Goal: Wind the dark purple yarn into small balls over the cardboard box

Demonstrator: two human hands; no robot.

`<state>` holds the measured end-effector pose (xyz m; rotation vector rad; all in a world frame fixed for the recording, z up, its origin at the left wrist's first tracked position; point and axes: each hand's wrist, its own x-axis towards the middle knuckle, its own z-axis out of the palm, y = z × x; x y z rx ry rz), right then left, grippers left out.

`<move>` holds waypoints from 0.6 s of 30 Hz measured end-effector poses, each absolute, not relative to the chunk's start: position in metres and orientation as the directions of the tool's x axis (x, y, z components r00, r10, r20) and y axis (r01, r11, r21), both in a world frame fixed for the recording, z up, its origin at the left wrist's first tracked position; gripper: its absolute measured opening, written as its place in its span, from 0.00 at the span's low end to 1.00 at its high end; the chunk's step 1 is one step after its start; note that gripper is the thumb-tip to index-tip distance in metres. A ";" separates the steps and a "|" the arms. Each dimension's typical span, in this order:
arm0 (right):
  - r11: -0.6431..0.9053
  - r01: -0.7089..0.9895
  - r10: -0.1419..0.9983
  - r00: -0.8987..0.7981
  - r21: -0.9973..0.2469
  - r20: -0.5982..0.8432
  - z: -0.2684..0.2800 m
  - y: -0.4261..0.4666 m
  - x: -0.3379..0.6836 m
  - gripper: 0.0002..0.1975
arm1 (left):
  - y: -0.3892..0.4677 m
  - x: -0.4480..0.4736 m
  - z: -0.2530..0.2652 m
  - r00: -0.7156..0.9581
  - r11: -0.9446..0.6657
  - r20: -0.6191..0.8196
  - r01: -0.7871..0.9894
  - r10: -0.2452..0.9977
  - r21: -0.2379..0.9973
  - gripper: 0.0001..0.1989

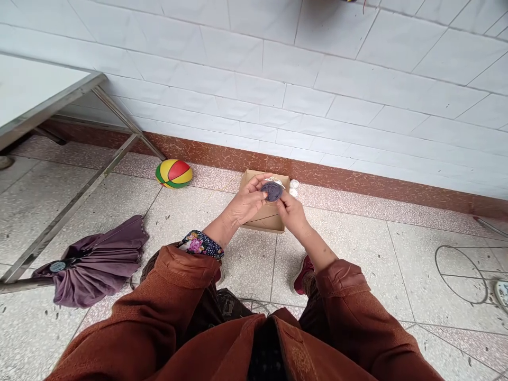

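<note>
Above a shallow cardboard box [264,225] on the floor, both of my hands are at a small dark purple-grey ball of yarn [272,191]. My left hand [250,201] is closed around its left side, with the thumb against the front. At the right edge, the fingers of my right hand [292,210] are pinched together, touching the ball; whether a loose strand runs between them is too small to see. Behind the ball, a white thing with a zigzag edge [278,182] shows partly. Small white balls [293,186] lie just right of the box.
A red, yellow and green ball [173,173] rests by the tiled wall [246,90]. To the left are a metal-framed table [73,87] and a folded purple umbrella [101,264]. A wire ring frame [462,274] lies on the floor at right.
</note>
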<state>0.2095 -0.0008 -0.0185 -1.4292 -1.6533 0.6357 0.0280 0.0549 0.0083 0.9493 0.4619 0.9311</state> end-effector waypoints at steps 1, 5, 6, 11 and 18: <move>0.237 0.558 0.964 -0.034 -0.795 0.264 -0.020 -0.003 0.206 0.08 | 0.056 0.028 0.007 0.519 0.241 0.045 -0.470 0.854 0.849 0.28; 0.350 0.596 0.937 -0.219 -0.723 0.273 -0.017 -0.013 0.199 0.09 | 0.060 0.028 0.002 0.407 0.132 0.052 -0.411 0.912 0.902 0.27; 0.383 0.589 0.923 -0.265 -0.711 0.278 -0.013 -0.015 0.200 0.10 | 0.060 0.027 0.001 0.378 0.092 0.056 -0.361 0.924 0.928 0.27; 0.446 0.492 0.895 -0.273 -0.748 0.354 0.012 -0.022 0.216 0.12 | 0.058 0.024 0.003 0.370 -0.016 0.049 -0.094 0.928 0.995 0.31; 0.348 0.482 0.909 0.038 -0.804 0.416 0.020 -0.005 0.237 0.17 | 0.049 0.021 0.009 0.631 0.068 -0.001 -0.082 0.776 0.994 0.30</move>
